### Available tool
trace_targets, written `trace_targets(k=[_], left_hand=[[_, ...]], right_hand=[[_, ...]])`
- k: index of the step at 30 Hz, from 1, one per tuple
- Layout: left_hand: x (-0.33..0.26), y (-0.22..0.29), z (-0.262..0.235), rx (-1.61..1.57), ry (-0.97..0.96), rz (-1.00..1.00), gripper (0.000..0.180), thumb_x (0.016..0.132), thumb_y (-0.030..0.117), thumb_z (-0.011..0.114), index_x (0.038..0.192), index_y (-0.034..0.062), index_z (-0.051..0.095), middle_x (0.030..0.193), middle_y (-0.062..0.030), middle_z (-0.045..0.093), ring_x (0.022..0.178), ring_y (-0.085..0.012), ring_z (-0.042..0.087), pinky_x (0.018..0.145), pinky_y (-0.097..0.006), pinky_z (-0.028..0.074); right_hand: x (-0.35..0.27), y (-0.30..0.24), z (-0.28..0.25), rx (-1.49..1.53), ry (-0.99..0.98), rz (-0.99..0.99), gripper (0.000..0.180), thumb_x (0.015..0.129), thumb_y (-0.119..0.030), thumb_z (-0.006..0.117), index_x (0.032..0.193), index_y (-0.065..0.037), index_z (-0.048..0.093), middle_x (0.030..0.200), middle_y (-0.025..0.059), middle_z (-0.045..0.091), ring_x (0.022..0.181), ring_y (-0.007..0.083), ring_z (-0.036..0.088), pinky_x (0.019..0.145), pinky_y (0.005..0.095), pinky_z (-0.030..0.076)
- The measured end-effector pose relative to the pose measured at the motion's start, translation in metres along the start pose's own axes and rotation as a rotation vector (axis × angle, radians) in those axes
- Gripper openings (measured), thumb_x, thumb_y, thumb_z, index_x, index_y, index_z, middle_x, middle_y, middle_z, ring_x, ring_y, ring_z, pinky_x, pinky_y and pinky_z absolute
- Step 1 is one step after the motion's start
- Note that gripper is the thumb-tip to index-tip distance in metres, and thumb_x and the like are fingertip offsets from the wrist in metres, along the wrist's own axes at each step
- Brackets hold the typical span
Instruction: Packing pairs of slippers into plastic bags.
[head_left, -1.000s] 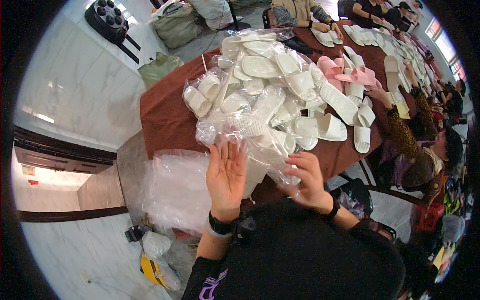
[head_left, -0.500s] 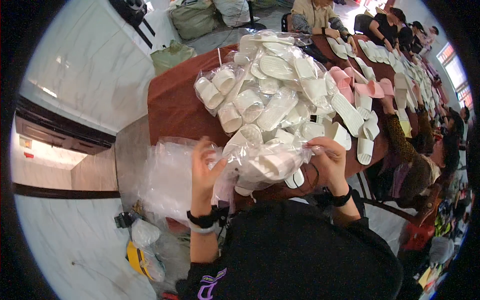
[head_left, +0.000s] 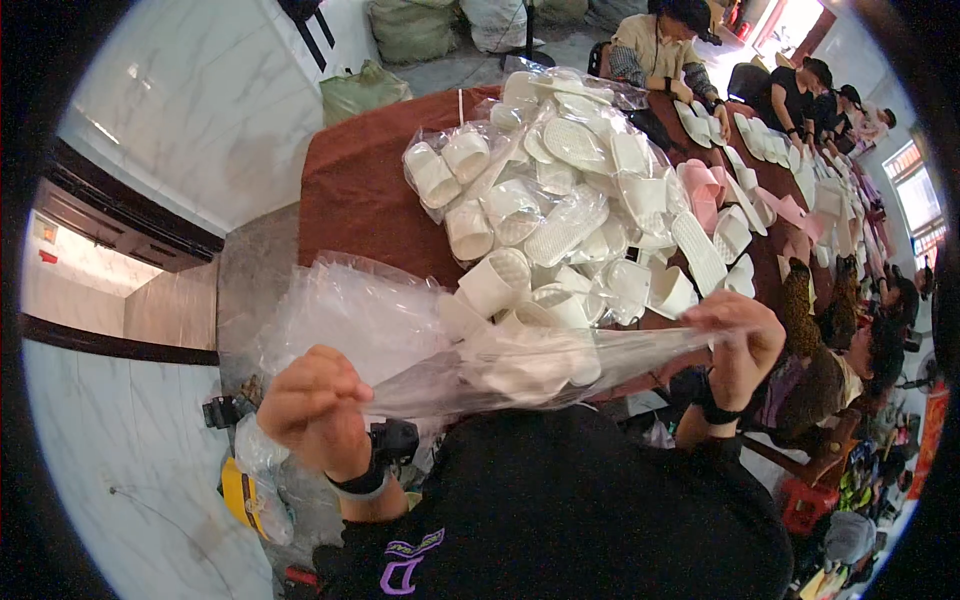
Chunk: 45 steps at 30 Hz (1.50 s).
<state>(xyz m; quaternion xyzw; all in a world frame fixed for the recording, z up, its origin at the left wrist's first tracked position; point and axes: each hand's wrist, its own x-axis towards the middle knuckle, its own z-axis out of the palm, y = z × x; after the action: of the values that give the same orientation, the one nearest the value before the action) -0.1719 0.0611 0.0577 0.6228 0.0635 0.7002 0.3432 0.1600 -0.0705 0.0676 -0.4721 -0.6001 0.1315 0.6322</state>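
A clear plastic bag (head_left: 430,386) is stretched sideways in front of my chest, with pale slippers (head_left: 537,366) showing through its middle. Its left end is pinched in my left hand (head_left: 315,402), fingers closed. At the other end, my right hand (head_left: 742,335) grips the plastic, fingers bent. Just beyond the bag rises a heap of white slippers (head_left: 560,230), many of them in clear bags. A pile of flat clear bags (head_left: 350,310) lies beyond my left hand.
The table has a brown cloth (head_left: 350,180). Pink slippers (head_left: 702,190) and rows of white ones (head_left: 760,138) lie toward the right, where several people work. One person (head_left: 650,50) sits at the far side. Sacks (head_left: 412,28) stand on the floor behind.
My hands have moved apart, the left leftward and down, the right outward to the right. The bag between them has gone from bunched around the slippers to pulled out wide.
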Motion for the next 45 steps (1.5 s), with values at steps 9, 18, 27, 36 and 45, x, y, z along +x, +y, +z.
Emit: trace_targets(k=[9, 18, 27, 36, 45], left_hand=[[-0.024, -0.002, -0.007, -0.262, 0.052, -0.52, 0.049, 0.082, 0.022, 0.065, 0.122, -0.0003, 0.048, 0.114, -0.0257, 0.056, 0.1, -0.0359, 0.058, 0.09, -0.047, 0.043], [-0.098, -0.018, -0.139, -0.062, 0.624, -0.921, 0.025, 0.092, 0.018, 0.051, 0.108, -0.0008, 0.052, 0.103, -0.0196, 0.062, 0.088, -0.0308, 0.064, 0.073, -0.041, 0.054], [-0.174, -0.075, -0.29, 0.465, 0.92, -1.026, 0.033, 0.093, 0.016, 0.05, 0.117, -0.0063, 0.044, 0.107, -0.022, 0.059, 0.083, -0.0327, 0.064, 0.065, -0.038, 0.056], [-0.212, -0.122, -0.328, 0.58, 1.018, -1.045, 0.043, 0.091, 0.009, 0.048, 0.126, -0.0067, 0.03, 0.107, -0.0249, 0.055, 0.079, -0.0331, 0.063, 0.064, -0.039, 0.056], [-0.211, -0.104, -0.325, 1.561, 0.766, -0.566, 0.066, 0.08, 0.022, 0.069, 0.127, -0.0068, 0.033, 0.127, -0.0228, 0.037, 0.12, -0.0353, 0.035, 0.1, -0.045, 0.03]], right_hand=[[0.03, 0.022, 0.053, 0.187, 0.151, 0.223, 0.026, 0.091, -0.02, 0.052, 0.096, 0.005, 0.059, 0.082, 0.0144, 0.066, 0.064, 0.0183, 0.063, 0.06, 0.0257, 0.047], [0.039, 0.077, 0.159, 0.027, -0.351, 0.074, 0.078, 0.07, -0.021, 0.075, 0.133, -0.003, 0.033, 0.132, 0.0177, 0.043, 0.116, 0.0275, 0.048, 0.094, 0.0387, 0.04], [-0.084, 0.145, 0.267, -0.43, -1.077, -0.336, 0.074, 0.067, -0.025, 0.073, 0.134, -0.024, 0.042, 0.143, 0.0125, 0.029, 0.122, 0.0351, 0.04, 0.098, 0.0447, 0.036], [-0.122, 0.239, 0.318, -0.513, -1.172, 0.037, 0.069, 0.075, -0.031, 0.066, 0.137, -0.024, 0.036, 0.137, 0.0153, 0.037, 0.12, 0.0327, 0.042, 0.094, 0.0414, 0.04], [-0.031, 0.257, 0.245, -0.348, -0.706, 0.228, 0.055, 0.074, -0.016, 0.069, 0.124, -0.013, 0.049, 0.133, 0.0166, 0.041, 0.121, 0.0345, 0.041, 0.1, 0.0429, 0.036]])
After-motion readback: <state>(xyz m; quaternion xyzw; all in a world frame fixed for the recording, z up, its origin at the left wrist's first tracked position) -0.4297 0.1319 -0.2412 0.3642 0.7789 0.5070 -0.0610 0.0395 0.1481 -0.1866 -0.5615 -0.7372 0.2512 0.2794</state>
